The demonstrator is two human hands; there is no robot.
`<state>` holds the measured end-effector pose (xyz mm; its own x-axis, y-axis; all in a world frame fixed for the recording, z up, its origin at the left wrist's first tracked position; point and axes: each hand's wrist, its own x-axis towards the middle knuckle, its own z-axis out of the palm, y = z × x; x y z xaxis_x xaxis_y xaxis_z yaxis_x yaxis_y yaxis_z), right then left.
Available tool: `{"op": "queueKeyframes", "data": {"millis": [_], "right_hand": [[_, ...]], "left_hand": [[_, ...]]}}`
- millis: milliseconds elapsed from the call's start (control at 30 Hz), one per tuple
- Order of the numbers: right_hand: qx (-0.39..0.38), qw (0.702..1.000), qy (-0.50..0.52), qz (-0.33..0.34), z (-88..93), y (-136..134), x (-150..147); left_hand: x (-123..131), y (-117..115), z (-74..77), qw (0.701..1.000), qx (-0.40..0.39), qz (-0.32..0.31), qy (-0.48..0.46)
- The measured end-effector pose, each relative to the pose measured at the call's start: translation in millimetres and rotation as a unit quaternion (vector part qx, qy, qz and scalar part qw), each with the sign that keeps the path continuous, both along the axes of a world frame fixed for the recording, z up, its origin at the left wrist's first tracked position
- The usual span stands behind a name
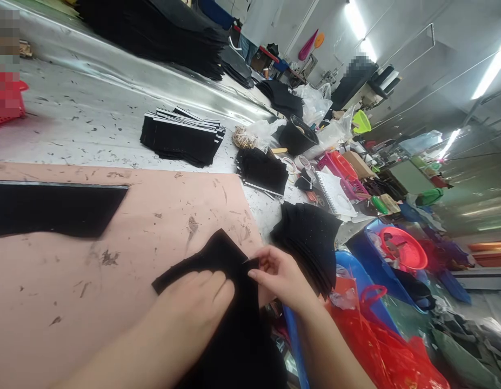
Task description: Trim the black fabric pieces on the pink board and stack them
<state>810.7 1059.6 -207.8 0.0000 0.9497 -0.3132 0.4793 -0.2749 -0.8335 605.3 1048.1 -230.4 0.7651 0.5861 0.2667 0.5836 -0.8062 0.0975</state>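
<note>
A black fabric piece lies at the near right part of the pink board and hangs over its edge toward me. My left hand is closed on the fabric's upper part, knuckles up and fingertips hidden. Between thumb and fingers, my right hand pinches a small folded flap at the fabric's right edge. Left of both hands, another flat black piece with a pale strip along its top edge rests on the board.
Behind the board are a stack of black pieces with white edges and a smaller black stack. A fanned black stack stands close beyond my right hand. Blue bins and a red plastic bag crowd the right side.
</note>
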Motion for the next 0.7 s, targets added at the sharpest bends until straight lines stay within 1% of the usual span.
{"op": "queueKeyframes", "data": {"millis": [67,133,167,200,233,300,367,400,467,533,700], "right_hand": [[0.005,0.999,0.02,0.046,5.6,-4.0,1.2],[0.003,0.991,0.076,0.11,10.9,-7.0,3.3],[-0.007,0.986,0.108,0.13,12.4,-7.8,4.4],[-0.024,0.982,0.132,0.132,12.8,-7.8,5.2],[-0.041,0.983,0.143,0.111,11.9,-7.2,5.6],[-0.048,0.991,0.122,0.02,6.7,-4.6,4.5],[-0.024,0.994,0.079,-0.067,-1.0,-1.6,1.5],[-0.008,0.994,0.061,-0.09,-4.7,-0.4,-0.3],[0.01,0.993,0.042,-0.105,-10.6,0.8,-3.3],[0.012,0.994,0.035,-0.104,-13.5,1.1,-4.9],[-0.001,0.997,0.004,-0.082,-9.8,2.2,-5.7]], "left_hand": [[6.0,6.9,-4.6,1.0,0.011,0.0,0.013],[10.2,10.9,-10.9,1.0,0.011,0.003,0.022],[11.3,11.9,-13.6,1.0,0.007,0.005,0.022],[11.8,12.4,-15.4,1.0,0.001,0.006,0.023],[11.8,12.7,-16.3,1.0,-0.004,0.004,0.023],[11.1,13.0,-15.3,1.0,-0.012,-0.004,0.02],[10.3,13.2,-12.7,1.0,-0.015,-0.005,0.02],[9.9,13.2,-11.7,1.0,-0.011,-0.004,0.016],[9.1,12.7,-11.4,1.0,0.002,0.0,0.002],[7.9,11.7,-13.2,1.0,0.011,-0.002,-0.008],[5.4,10.4,-17.6,0.999,0.022,0.003,-0.029]]}}
